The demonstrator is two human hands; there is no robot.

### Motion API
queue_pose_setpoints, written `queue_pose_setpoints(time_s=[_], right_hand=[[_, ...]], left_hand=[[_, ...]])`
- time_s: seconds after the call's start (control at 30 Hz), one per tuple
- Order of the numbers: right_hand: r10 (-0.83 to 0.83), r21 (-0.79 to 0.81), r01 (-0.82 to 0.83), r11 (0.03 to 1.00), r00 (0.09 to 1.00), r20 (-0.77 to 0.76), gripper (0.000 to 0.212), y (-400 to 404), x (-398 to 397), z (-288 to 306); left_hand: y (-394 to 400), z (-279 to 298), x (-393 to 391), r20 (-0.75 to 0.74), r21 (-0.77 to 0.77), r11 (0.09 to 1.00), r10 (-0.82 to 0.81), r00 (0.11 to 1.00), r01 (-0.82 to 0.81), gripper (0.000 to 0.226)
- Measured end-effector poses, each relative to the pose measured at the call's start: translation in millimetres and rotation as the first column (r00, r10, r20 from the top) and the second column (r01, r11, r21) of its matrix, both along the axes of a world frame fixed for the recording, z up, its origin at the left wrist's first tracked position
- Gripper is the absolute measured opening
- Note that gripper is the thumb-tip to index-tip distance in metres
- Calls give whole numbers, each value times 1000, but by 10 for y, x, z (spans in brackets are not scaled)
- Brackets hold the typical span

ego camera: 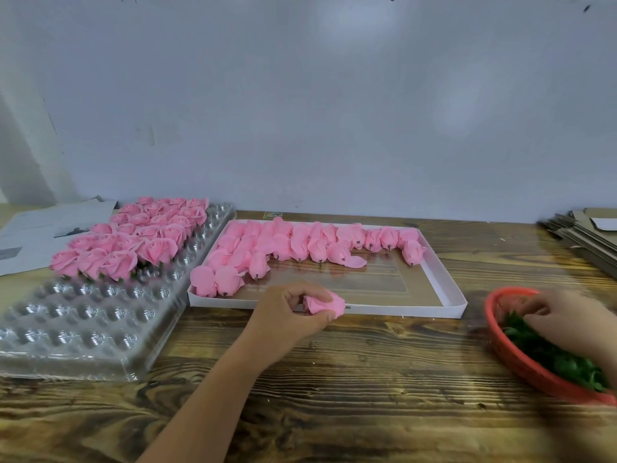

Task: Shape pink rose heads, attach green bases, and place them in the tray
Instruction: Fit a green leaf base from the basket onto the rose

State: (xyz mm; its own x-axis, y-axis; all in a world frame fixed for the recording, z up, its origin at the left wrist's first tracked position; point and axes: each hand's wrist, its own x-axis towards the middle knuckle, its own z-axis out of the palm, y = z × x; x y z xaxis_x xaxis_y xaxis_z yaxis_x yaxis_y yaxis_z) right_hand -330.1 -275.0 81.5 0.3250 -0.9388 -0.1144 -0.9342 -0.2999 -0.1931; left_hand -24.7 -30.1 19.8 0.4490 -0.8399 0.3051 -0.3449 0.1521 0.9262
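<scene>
Dark-grained wooden counter (334, 379) against a plain pale wall (334, 95). At 9 o'clock, clear dimpled tray (83, 315), far half filled with finished pink roses (133, 242). At centre, white box (447, 279) with unshaped rose heads (300, 245) along its far side. Left hand (293, 312) just before its near rim, fingers clamped round a pink rose head (325, 304). At 3 o'clock, red basket (521, 359) cut off by the frame; right hand (564, 322) blurred over green bases (551, 355), grip unclear.
</scene>
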Motion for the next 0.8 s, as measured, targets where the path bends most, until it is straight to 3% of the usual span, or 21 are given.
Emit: queue_pose_setpoints(time_s=[0.17,0.37,0.47,0.63,0.73,0.8], right_hand=[[90,53,-80,995,973,-211,51,-67,87,-118],[87,13,-88,996,943,-321,42,-192,79,-100],[80,-18,-88,996,956,-283,28,-246,19,-87],[77,23,-76,997,995,-55,27,-330,-76,-45],[150,61,-146,987,986,-69,14,-328,-152,-17],[170,52,-166,985,981,-93,16,-325,-180,-11]], left_hand=[[-8,-19,17,1,10,1000,3,1000,-3,34],[1,-17,29,-15,10,1000,2,1000,-2,30],[3,-14,26,-33,13,1000,5,999,-4,29],[12,-1,20,-39,-1,1000,0,999,0,30],[17,20,16,-42,-27,1000,-2,999,1,31],[21,31,17,-47,-31,1000,-1,999,0,31]])
